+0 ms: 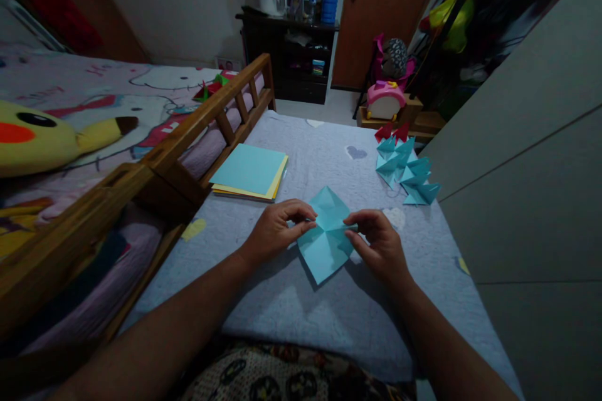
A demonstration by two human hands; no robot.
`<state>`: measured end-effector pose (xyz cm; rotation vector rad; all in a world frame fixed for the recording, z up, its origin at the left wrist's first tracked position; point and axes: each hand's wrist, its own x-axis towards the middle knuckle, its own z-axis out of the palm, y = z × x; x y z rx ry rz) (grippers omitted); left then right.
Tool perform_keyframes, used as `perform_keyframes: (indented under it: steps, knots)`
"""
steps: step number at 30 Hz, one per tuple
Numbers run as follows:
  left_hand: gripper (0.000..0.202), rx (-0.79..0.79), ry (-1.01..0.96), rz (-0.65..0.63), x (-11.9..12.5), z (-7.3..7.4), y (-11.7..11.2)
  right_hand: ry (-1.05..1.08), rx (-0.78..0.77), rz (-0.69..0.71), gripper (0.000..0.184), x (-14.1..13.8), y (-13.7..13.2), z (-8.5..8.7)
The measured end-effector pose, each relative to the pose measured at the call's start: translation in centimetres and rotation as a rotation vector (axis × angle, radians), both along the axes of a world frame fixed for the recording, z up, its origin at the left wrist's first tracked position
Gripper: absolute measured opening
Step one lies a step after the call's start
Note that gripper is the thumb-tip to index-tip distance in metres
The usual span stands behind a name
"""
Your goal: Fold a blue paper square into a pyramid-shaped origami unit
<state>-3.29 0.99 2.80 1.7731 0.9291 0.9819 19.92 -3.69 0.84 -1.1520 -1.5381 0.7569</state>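
Note:
A light blue square of paper [327, 235] lies on the grey bedspread [301, 301], partly folded with creases meeting at its middle. My left hand [277, 232] pinches the paper's left corner between thumb and fingers. My right hand [379, 241] pinches the right corner the same way. Both hands press the corners inward toward the centre crease.
A stack of coloured paper sheets [249, 172] lies to the far left of the hands. Several folded blue and red paper pieces [407, 166] sit at the far right by the grey wall [531, 169]. A wooden bed rail [188, 138] borders the left, with a yellow plush toy [42, 138] beyond it.

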Motion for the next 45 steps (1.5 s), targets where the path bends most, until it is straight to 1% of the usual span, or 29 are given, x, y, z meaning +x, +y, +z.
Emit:
perform_keyframes:
  steps: [4, 7, 10, 13, 16, 19, 21, 23, 25, 26, 31, 34, 41, 45]
  knots:
    - [0.007, 0.112, 0.039, 0.062, 0.0, 0.3, -0.3, 0.040, -0.028, 0.044, 0.024, 0.0, 0.1, 0.2]
    - [0.007, 0.179, 0.100, 0.076, 0.1, 0.1, -0.5, 0.043, 0.019, 0.090, 0.019, 0.0, 0.1, 0.3]
    - [0.007, 0.222, 0.173, 0.072, 0.2, -0.1, -0.6, -0.010, 0.083, 0.107, 0.014, 0.1, 0.2, 0.4]
    - [0.005, 0.258, 0.195, 0.055, 0.2, -0.3, -0.5, -0.076, 0.140, 0.093, 0.017, 0.2, 0.3, 0.6]
    - [0.010, 0.256, 0.170, 0.047, 0.2, -0.3, -0.4, -0.082, 0.172, 0.094, 0.019, 0.1, 0.2, 0.5]
    - [0.010, 0.243, 0.166, 0.059, 0.1, -0.1, -0.5, 0.001, 0.124, 0.066, 0.025, -0.3, 0.0, 0.2]
    - [0.010, 0.275, 0.169, 0.065, 0.2, 0.1, -0.6, 0.051, 0.079, 0.019, 0.028, -0.4, -0.1, 0.1]
    - [0.011, 0.346, 0.172, 0.086, 0.4, 0.2, -0.7, 0.013, 0.077, -0.021, 0.021, -0.5, -0.3, 0.2]
    - [0.011, 0.422, 0.178, 0.119, 0.7, 0.4, -0.9, -0.082, 0.115, -0.037, 0.011, -0.5, -0.5, 0.6]
    - [0.011, 0.448, 0.176, 0.121, 1.0, 0.4, -1.0, -0.113, 0.139, -0.041, 0.010, -0.5, -0.5, 0.8]
    - [0.010, 0.471, 0.127, 0.001, 2.1, 0.2, -1.4, -0.162, 0.220, -0.047, 0.010, -0.6, -0.8, 1.6]
    - [0.008, 0.480, 0.127, -0.008, 2.4, -0.1, -1.5, -0.177, 0.234, -0.014, 0.011, -0.7, -0.8, 1.7]
    - [0.004, 0.496, 0.120, -0.018, 2.5, -0.4, -1.3, -0.165, 0.296, 0.004, 0.012, -1.0, -0.7, 1.9]
    - [0.003, 0.508, 0.107, -0.024, 2.6, -0.5, -1.3, -0.164, 0.305, 0.014, 0.013, -1.0, -0.6, 1.8]
